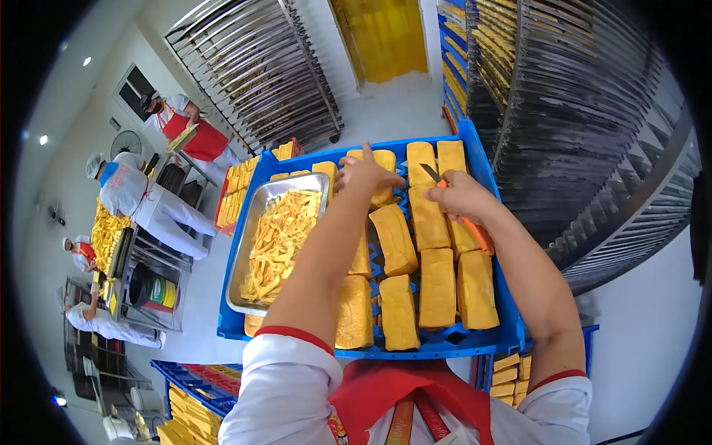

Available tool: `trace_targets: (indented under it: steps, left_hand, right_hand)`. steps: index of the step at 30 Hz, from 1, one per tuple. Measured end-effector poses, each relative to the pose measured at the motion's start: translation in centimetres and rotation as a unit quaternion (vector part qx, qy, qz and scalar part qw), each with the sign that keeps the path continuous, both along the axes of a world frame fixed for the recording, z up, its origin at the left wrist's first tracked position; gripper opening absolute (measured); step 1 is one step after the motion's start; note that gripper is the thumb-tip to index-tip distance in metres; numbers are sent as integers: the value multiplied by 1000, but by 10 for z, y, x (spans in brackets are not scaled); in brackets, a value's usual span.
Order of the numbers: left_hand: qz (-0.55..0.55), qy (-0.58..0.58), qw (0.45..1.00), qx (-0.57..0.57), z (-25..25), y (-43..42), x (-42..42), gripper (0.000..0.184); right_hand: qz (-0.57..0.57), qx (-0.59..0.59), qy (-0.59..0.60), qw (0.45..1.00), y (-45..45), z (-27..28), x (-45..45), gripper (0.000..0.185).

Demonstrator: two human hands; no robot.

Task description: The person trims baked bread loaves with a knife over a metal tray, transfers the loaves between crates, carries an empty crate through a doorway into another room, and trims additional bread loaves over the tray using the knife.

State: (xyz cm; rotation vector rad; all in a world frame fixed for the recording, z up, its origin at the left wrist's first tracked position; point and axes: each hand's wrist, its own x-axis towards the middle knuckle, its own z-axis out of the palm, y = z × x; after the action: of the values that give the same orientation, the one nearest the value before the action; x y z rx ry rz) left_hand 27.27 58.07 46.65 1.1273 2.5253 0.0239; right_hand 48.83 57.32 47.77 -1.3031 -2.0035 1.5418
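A blue crate [483, 144] holds several golden-yellow loaves in rows. My left hand [368, 176] is at the far side of the crate, its fingers spread over the top of a loaf [382, 159]. My right hand [461, 199] is closed round an orange-handled knife [478, 231], whose dark blade points up and left over a loaf. Left of the loaves, a metal tray [239, 282] full of yellow trimmed strips [285, 241] rests in the crate, partly behind my left forearm.
Metal racks [252, 67] stand ahead and at the right [578, 133]. Several people in white work at tables on the left. More crates with yellow pieces [189, 415] stand near my body, and a yellow curtain [382, 37] hangs at the far end.
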Motion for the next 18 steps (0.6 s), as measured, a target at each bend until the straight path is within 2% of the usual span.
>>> trace_targets:
  steps: [2,4,6,8,10,11,12,14,16,17,18]
  left_hand:
    - [32,42,999,-11,10,-7,15,133]
    - [35,10,999,9,20,-10,10,134]
    - [18,-61,994,83,24,-11,-2,135]
    - [-78,-103,970,206,51,-30,-7,134]
    - [-234,-95,901,353,70,-61,-19,136]
    - [-325,-82,843,420,78,-81,-31,137]
    - [-378,-89,810,439,97,-112,-32,138]
    - [-429,-40,777,460,107,-161,-52,139]
    - [-419,4,791,446,108,-209,-70,139]
    - [-417,-15,792,445,100,-225,-84,139]
    - [-414,-18,785,461,97,-240,-91,139]
  right_hand:
    - [-23,-7,15,1000,-3,5,0,39]
    - [-87,-110,129,982,1,8,3,39]
    - [-112,-122,135,977,8,5,8,38]
    - [-133,-136,141,971,12,1,12,37]
    - [-121,-114,170,971,11,-1,15,31]
    - [-90,-84,190,974,10,-3,14,29]
    - [-85,-79,193,974,2,2,8,29]
    - [-64,-12,231,971,-17,19,-9,26]
    - [0,31,217,976,-30,34,-29,27]
    - [65,169,160,970,-41,45,-43,32]
    - [125,306,103,938,-54,59,-61,37]
